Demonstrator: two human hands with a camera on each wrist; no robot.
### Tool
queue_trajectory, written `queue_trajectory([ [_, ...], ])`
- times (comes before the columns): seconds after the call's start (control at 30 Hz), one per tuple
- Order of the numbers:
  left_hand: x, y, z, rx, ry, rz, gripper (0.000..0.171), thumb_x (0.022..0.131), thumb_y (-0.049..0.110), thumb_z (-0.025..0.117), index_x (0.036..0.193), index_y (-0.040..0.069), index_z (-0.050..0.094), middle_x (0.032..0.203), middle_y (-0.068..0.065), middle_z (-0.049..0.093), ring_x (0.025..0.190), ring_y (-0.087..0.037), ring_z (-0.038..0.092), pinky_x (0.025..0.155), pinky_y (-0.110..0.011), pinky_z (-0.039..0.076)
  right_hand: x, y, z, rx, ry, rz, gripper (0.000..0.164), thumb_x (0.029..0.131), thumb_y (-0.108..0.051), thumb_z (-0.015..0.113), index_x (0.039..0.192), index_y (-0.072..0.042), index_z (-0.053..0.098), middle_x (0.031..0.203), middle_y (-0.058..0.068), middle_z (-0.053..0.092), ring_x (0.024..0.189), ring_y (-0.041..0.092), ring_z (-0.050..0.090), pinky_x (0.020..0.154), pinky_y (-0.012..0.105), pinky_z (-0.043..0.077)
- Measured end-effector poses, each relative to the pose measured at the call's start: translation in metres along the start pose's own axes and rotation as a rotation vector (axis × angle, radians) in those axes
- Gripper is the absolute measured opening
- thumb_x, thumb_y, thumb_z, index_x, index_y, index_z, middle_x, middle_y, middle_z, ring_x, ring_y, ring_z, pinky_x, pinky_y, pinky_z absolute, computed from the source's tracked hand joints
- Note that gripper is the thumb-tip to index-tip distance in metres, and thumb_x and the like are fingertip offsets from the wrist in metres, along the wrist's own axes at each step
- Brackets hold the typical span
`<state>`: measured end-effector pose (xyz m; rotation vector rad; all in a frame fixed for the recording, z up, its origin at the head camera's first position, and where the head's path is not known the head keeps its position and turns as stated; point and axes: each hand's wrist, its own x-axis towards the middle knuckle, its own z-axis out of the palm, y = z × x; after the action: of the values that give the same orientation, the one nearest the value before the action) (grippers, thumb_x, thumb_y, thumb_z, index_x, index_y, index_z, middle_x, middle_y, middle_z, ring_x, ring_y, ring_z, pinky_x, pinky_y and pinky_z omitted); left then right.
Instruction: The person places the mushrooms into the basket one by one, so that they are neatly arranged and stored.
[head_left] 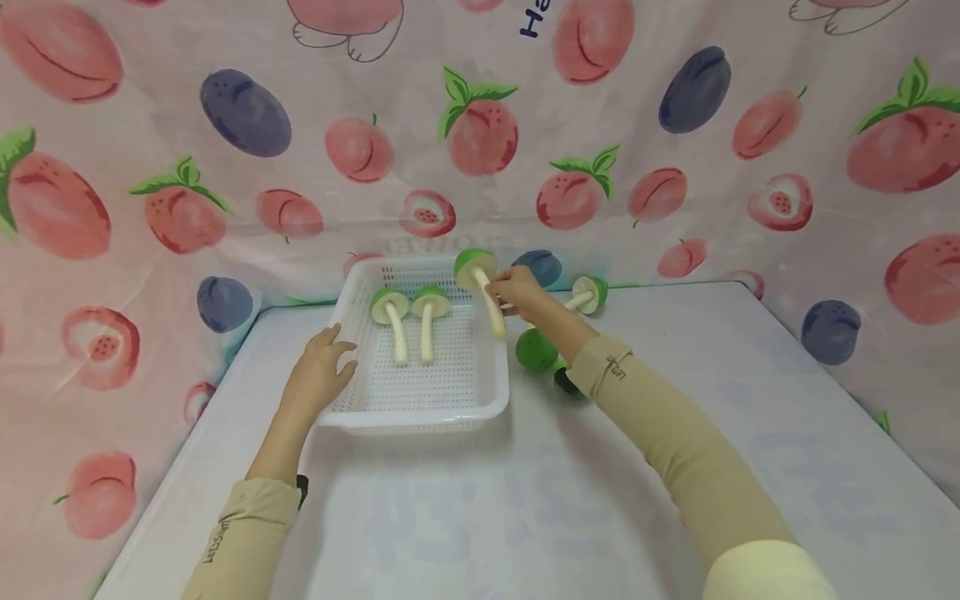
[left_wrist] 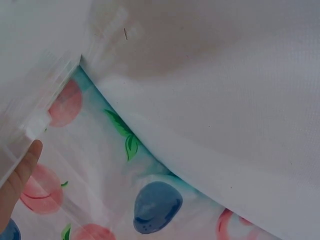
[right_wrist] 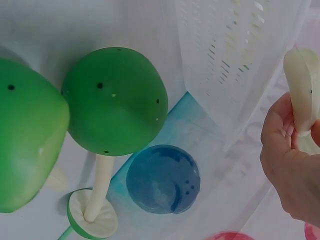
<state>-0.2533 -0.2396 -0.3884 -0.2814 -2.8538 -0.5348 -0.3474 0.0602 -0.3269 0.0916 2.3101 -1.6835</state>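
Observation:
My right hand [head_left: 519, 290] pinches the pale stem of a green-capped toy mushroom [head_left: 487, 296], held over the right side of a white plastic basket [head_left: 420, 414]. Its cap points away from me, and the stem end [right_wrist: 302, 87] shows above the fingers in the right wrist view. Inside the basket lie two similar mushrooms, a left one [head_left: 397, 333] and a right one [head_left: 427, 333], side by side with caps toward the back. At the basket's left rim is my left hand [head_left: 318, 371], its fingers loosely spread; one finger [left_wrist: 30, 160] appears right at the basket's side.
Right of the basket, partly behind my right forearm, lie more green mushrooms: one with its underside showing [head_left: 592, 295], a round cap [head_left: 536, 350] and a partly hidden one [head_left: 566, 381]. A fruit-print cloth [head_left: 480, 200] hangs behind the white table [head_left: 450, 517].

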Motion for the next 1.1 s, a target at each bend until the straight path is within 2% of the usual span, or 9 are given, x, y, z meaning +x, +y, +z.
queue_trajectory([
  [0.2, 0.0, 0.0, 0.0, -0.003, -0.011, -0.004, 0.032, 0.088, 0.009, 0.06, 0.115, -0.008, 0.061, 0.144, -0.032, 0.035, 0.134, -0.049, 0.029, 0.109, -0.061, 0.03, 0.005, -0.008, 0.009, -0.045, 0.0, -0.004, 0.041, 0.095, -0.011, 0.052, 0.134, 0.002, 0.046, 0.134, 0.019, 0.05, 0.116, 0.032, 0.055, 0.095, 0.04, 0.052],
  [0.4, -0.002, 0.001, -0.003, -0.001, -0.018, -0.002, 0.032, 0.088, 0.008, 0.06, 0.116, -0.007, 0.06, 0.144, -0.032, 0.034, 0.135, -0.049, 0.029, 0.107, -0.062, 0.031, 0.005, -0.02, 0.019, -0.019, 0.003, -0.02, 0.037, 0.095, -0.008, 0.052, 0.13, 0.003, 0.05, 0.132, 0.02, 0.052, 0.116, 0.033, 0.057, 0.095, 0.042, 0.052],
  [0.63, -0.002, 0.0, -0.002, -0.013, -0.023, -0.001, 0.032, 0.088, 0.008, 0.06, 0.117, -0.007, 0.06, 0.145, -0.031, 0.033, 0.136, -0.048, 0.028, 0.107, -0.061, 0.031, 0.012, -0.026, 0.029, -0.049, 0.042, -0.008, 0.037, 0.095, -0.009, 0.053, 0.13, 0.002, 0.052, 0.129, 0.019, 0.055, 0.11, 0.03, 0.061, 0.087, 0.037, 0.056],
  [0.73, -0.001, 0.0, -0.002, -0.012, -0.026, -0.001, 0.032, 0.088, 0.008, 0.06, 0.117, -0.007, 0.06, 0.145, -0.031, 0.033, 0.136, -0.048, 0.028, 0.108, -0.061, 0.031, 0.026, -0.024, 0.033, -0.049, 0.071, -0.013, 0.035, 0.094, -0.008, 0.054, 0.126, 0.003, 0.054, 0.125, 0.019, 0.057, 0.105, 0.029, 0.064, 0.085, 0.038, 0.057],
  [0.77, -0.001, 0.001, -0.002, -0.012, -0.024, -0.001, 0.032, 0.088, 0.009, 0.06, 0.117, -0.007, 0.06, 0.145, -0.031, 0.033, 0.136, -0.048, 0.028, 0.108, -0.061, 0.031, 0.039, -0.019, 0.034, -0.027, 0.079, -0.036, 0.032, 0.092, -0.008, 0.056, 0.122, 0.003, 0.057, 0.118, 0.018, 0.06, 0.098, 0.029, 0.066, 0.079, 0.037, 0.059],
  [0.9, -0.001, 0.001, -0.002, -0.011, -0.019, -0.003, 0.032, 0.088, 0.008, 0.06, 0.116, -0.007, 0.06, 0.145, -0.031, 0.034, 0.136, -0.048, 0.028, 0.108, -0.061, 0.031, 0.078, -0.008, 0.041, 0.022, 0.109, -0.069, 0.029, 0.089, -0.01, 0.061, 0.114, 0.004, 0.059, 0.113, 0.017, 0.061, 0.091, 0.028, 0.066, 0.075, 0.039, 0.059],
  [0.93, -0.001, 0.001, -0.002, -0.011, -0.017, -0.005, 0.032, 0.088, 0.008, 0.06, 0.116, -0.007, 0.06, 0.145, -0.031, 0.034, 0.136, -0.048, 0.028, 0.108, -0.061, 0.031, 0.087, -0.004, 0.043, 0.048, 0.121, -0.077, 0.025, 0.087, -0.009, 0.062, 0.108, 0.004, 0.06, 0.107, 0.017, 0.061, 0.085, 0.027, 0.066, 0.07, 0.038, 0.059],
  [1.03, -0.001, 0.001, -0.001, -0.011, -0.015, -0.01, 0.032, 0.088, 0.008, 0.06, 0.116, -0.007, 0.06, 0.145, -0.03, 0.034, 0.136, -0.048, 0.028, 0.108, -0.061, 0.031, 0.075, -0.013, 0.049, 0.091, 0.143, -0.04, 0.025, 0.088, -0.007, 0.06, 0.111, 0.004, 0.058, 0.111, 0.018, 0.06, 0.089, 0.027, 0.064, 0.074, 0.038, 0.059],
  [1.1, -0.001, 0.001, -0.001, -0.009, -0.017, -0.014, 0.032, 0.088, 0.008, 0.06, 0.116, -0.007, 0.06, 0.145, -0.03, 0.033, 0.136, -0.048, 0.028, 0.108, -0.06, 0.031, 0.056, -0.023, 0.054, 0.118, 0.162, -0.011, 0.027, 0.089, -0.004, 0.056, 0.115, 0.005, 0.056, 0.114, 0.019, 0.06, 0.093, 0.027, 0.063, 0.077, 0.037, 0.058],
])
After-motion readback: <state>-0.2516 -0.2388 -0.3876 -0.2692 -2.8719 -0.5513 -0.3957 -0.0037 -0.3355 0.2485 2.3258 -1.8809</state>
